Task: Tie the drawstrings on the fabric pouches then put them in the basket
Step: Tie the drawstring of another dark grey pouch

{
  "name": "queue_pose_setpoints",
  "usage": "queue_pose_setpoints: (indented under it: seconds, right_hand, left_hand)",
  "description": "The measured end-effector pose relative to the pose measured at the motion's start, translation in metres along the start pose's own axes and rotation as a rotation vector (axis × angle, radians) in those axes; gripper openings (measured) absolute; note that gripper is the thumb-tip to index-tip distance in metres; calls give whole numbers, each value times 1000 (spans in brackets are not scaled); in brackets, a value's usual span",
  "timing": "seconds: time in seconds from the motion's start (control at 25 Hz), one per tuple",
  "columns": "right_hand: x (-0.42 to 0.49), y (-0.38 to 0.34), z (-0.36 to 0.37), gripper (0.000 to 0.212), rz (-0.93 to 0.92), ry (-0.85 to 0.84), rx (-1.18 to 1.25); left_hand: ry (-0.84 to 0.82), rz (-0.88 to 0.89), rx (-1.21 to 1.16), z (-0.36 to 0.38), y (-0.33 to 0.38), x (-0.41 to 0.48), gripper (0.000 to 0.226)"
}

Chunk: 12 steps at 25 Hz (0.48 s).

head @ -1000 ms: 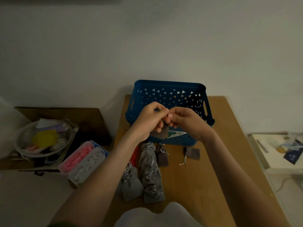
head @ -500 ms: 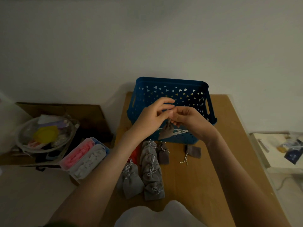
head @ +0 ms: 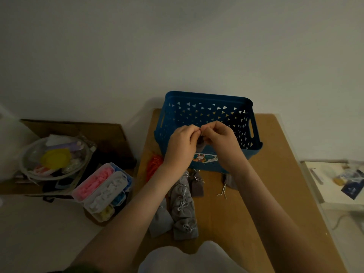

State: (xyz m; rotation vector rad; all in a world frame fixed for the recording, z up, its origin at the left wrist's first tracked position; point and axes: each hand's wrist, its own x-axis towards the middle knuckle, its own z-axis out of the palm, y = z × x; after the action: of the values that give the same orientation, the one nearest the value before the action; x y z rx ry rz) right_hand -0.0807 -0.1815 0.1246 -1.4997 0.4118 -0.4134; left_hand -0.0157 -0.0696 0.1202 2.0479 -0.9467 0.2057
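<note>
Grey pouch (head: 201,147) pinched by left hand (head: 182,141) and right hand (head: 221,139), blue basket (head: 206,107) at 12 o'clock.

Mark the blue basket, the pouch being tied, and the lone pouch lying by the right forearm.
Blue basket (head: 208,96): head view, far rim.
Held pouch (head: 201,148): head view, lower body.
Lone pouch (head: 229,181): head view, grey body above its loose strings.
</note>
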Motion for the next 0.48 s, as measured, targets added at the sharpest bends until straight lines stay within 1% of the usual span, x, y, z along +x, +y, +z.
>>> queue_pose_setpoints:
  seconds: [0.12,0.24,0.28,0.36,0.4,0.48]
  right_hand:
    - [-1,1,5,13,-5,26,125]
    - [-2,1,9,14,-3,86,137]
    - [-4,-1,12,15,-5,86,130]
    - [-6,-4,18,14,-8,46,120]
    - [-6,-6,19,14,-5,22,113]
    - [-2,-9,14,15,7,-21,56]
  left_hand:
    - [-17,-27,-57,3,1,-1,21]
    - [-86,-56,-94,7,-2,-3,22]
    - [-81,-71,-100,7,-2,-5,20]
    - [-29,-94,-97,4,-2,-5,15]
    - [-8,-100,-97,1,-2,-4,16]
    - [-28,-136,-118,-5,-5,-1,20]
